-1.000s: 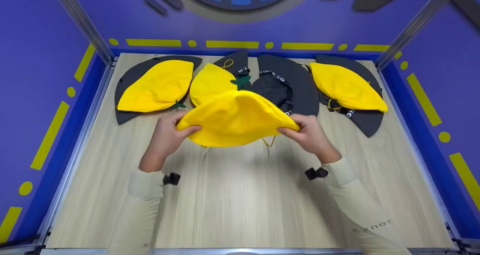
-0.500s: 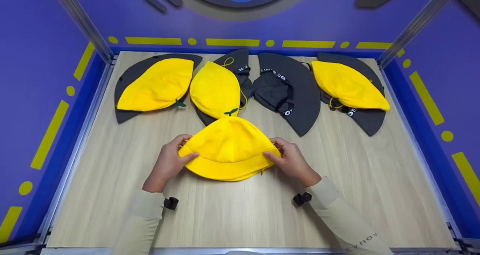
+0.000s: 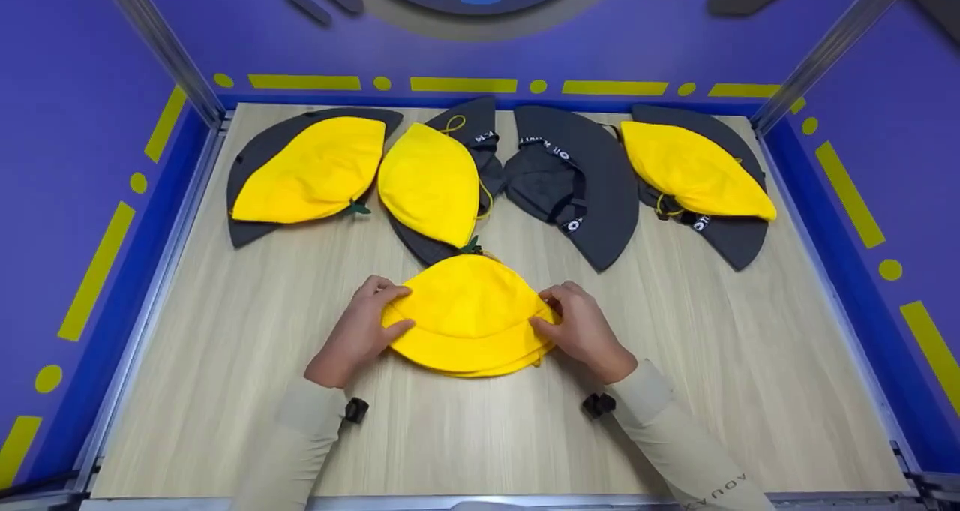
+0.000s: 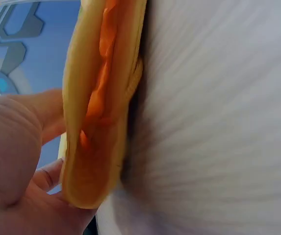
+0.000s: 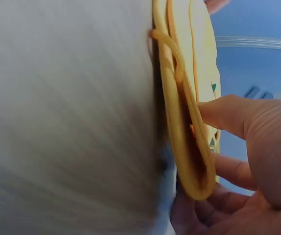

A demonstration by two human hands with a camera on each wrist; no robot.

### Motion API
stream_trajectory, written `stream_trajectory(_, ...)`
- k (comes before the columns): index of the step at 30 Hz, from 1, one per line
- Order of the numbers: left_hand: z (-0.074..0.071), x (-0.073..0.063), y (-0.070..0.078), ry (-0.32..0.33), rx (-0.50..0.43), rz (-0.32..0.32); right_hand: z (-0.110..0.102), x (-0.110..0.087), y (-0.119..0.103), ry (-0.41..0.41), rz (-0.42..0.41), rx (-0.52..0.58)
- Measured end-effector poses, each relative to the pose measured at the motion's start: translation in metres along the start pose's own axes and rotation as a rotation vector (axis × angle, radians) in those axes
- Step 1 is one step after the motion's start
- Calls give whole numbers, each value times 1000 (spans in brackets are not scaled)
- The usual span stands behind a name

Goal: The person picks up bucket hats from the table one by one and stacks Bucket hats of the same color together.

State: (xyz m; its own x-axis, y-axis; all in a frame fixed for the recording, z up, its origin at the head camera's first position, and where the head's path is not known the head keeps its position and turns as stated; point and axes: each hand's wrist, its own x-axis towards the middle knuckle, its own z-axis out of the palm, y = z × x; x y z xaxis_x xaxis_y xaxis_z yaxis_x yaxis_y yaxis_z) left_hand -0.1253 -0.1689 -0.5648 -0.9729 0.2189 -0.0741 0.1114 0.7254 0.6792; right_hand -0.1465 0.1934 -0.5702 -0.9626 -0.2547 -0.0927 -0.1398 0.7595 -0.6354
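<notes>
A yellow bucket hat (image 3: 469, 308) lies flattened at the middle of the wooden table, crown pointing away, its brim folded double along the near side. A small green leaf (image 3: 471, 247) shows by its crown tip. My left hand (image 3: 364, 331) holds the hat's left end, thumb on the upper face. At the right end my right hand (image 3: 581, 327) pinches the brim, thumb on top and fingers around the edge. In the right wrist view a yellow cord (image 5: 172, 46) hangs from the brim edge. The left wrist view looks into the brim's orange-shaded fold (image 4: 98, 107).
Behind, a row of dark grey hats (image 3: 592, 173) lies along the back edge. Yellow hats rest on some: one at left (image 3: 311, 173), one left of centre (image 3: 431, 184), one at right (image 3: 694, 169). Purple panels (image 3: 480, 53) wall in the table's back and sides.
The yellow hat was held up in the air, then came down toward me onto the table. Both hands moved with it, and the left hand has since shifted slightly right.
</notes>
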Motion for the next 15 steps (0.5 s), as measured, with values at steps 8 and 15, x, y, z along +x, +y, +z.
stream_trajectory(8, 5, 3, 1, -63, 119, 24, 6, 2, 1, 16, 3, -9)
stream_trajectory(15, 4, 6, 5, -68, 157, 38, 6, 3, 0, 5, 23, -3)
